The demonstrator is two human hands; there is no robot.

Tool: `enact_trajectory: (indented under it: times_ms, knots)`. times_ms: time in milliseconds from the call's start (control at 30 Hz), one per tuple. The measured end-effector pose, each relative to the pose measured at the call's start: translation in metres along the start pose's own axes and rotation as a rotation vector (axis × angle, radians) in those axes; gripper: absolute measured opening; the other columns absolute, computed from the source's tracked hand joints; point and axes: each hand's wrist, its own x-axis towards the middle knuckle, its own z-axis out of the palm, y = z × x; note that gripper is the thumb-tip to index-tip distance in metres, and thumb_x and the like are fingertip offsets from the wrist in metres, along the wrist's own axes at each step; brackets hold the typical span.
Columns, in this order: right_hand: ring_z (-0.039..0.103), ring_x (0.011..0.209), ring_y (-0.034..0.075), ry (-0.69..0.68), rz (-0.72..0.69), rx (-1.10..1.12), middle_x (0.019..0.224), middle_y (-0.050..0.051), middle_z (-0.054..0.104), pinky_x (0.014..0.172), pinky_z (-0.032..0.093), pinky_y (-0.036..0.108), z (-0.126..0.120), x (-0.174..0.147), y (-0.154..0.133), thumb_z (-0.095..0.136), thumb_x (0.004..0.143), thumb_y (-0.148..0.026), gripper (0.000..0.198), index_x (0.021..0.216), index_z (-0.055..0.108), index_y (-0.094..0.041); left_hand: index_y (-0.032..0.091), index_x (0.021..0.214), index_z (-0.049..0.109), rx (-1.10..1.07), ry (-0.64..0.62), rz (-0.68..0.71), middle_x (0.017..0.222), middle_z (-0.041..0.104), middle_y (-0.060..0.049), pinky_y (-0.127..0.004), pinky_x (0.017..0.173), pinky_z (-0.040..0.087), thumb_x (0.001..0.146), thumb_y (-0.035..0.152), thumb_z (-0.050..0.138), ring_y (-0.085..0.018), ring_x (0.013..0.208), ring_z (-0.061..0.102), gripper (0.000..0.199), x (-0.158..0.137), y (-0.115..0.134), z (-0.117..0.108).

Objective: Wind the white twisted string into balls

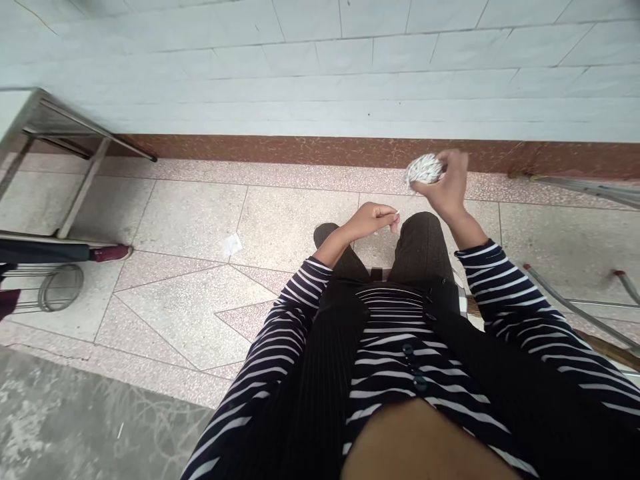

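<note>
My right hand (450,183) is raised beyond my right knee, its fingers closed around the side of a ball of white yarn (424,169). The strands look thick and are wound in layers; a little motion blur softens the hand. Above the gap between my knees, my left hand (373,221) is closed in a pinch, thumb against fingers. A tiny bit of white yarn (398,213) shows at those fingertips. Whether a strand runs from there to the ball cannot be made out.
A white tiled wall (350,80) rises in front, with a brown skirting below. At left are a metal-legged table (83,183), a person's shoe (111,253) and a wire rack (61,288). White scrap (232,244) lies on the floor; metal legs (565,300) stand at right.
</note>
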Motion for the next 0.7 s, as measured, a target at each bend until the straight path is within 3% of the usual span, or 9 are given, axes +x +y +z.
enact_trajectory:
  times_ms: [100, 233, 300, 533, 700]
  knots:
    - [0.055, 0.126, 0.040, -0.197, 0.138, -0.063, 0.124, 0.012, 0.054, 0.103, 0.057, 0.057, 0.011, -0.020, 0.006, 0.092, 0.054, -0.027, 0.066, 0.110, 0.058, -0.025, 0.018, 0.074, 0.078, 0.110, 0.046, 0.005, 0.083, 0.081, -0.005, -0.030, 0.083, 0.052, 0.101, 0.037, 0.064, -0.015, 0.079, 0.070, 0.036, 0.004, 0.010, -0.010]
    - [0.060, 0.093, 0.025, -0.566, 0.523, 0.339, 0.096, 0.004, 0.061, 0.077, 0.055, 0.037, 0.010, -0.047, 0.010, 0.088, 0.049, -0.027, 0.054, 0.099, 0.065, -0.025, 0.018, 0.072, 0.078, 0.255, 0.071, -0.019, 0.076, 0.077, -0.002, -0.030, 0.075, 0.047, 0.097, 0.033, 0.065, -0.014, 0.071, 0.065, 0.032, 0.007, 0.006, -0.019]
    - [0.060, 0.081, 0.021, -0.670, 0.630, 0.480, 0.087, 0.002, 0.064, 0.068, 0.052, 0.032, 0.006, -0.060, 0.010, 0.087, 0.050, -0.032, 0.052, 0.098, 0.068, -0.024, 0.019, 0.077, 0.080, 0.311, 0.043, -0.009, 0.078, 0.078, -0.001, -0.030, 0.076, 0.046, 0.097, 0.036, 0.067, -0.015, 0.074, 0.066, 0.030, 0.008, 0.003, -0.021]
    - [0.064, 0.075, 0.017, -0.666, 0.744, 0.709, 0.085, 0.000, 0.070, 0.066, 0.057, 0.027, 0.003, -0.092, 0.007, 0.088, 0.051, -0.032, 0.052, 0.099, 0.068, -0.024, 0.019, 0.084, 0.082, 0.440, 0.017, 0.031, 0.085, 0.080, -0.002, -0.030, 0.082, 0.046, 0.100, 0.035, 0.067, -0.017, 0.083, 0.070, 0.027, 0.007, 0.004, -0.021]
    - [0.073, 0.096, 0.025, -0.587, 0.722, 0.831, 0.104, 0.003, 0.077, 0.073, 0.064, 0.034, 0.007, -0.109, 0.005, 0.089, 0.058, -0.036, 0.055, 0.108, 0.067, -0.027, 0.018, 0.094, 0.083, 0.376, 0.141, 0.018, 0.096, 0.084, -0.003, -0.029, 0.087, 0.052, 0.106, 0.032, 0.061, -0.018, 0.093, 0.076, 0.029, 0.003, -0.013, 0.000]
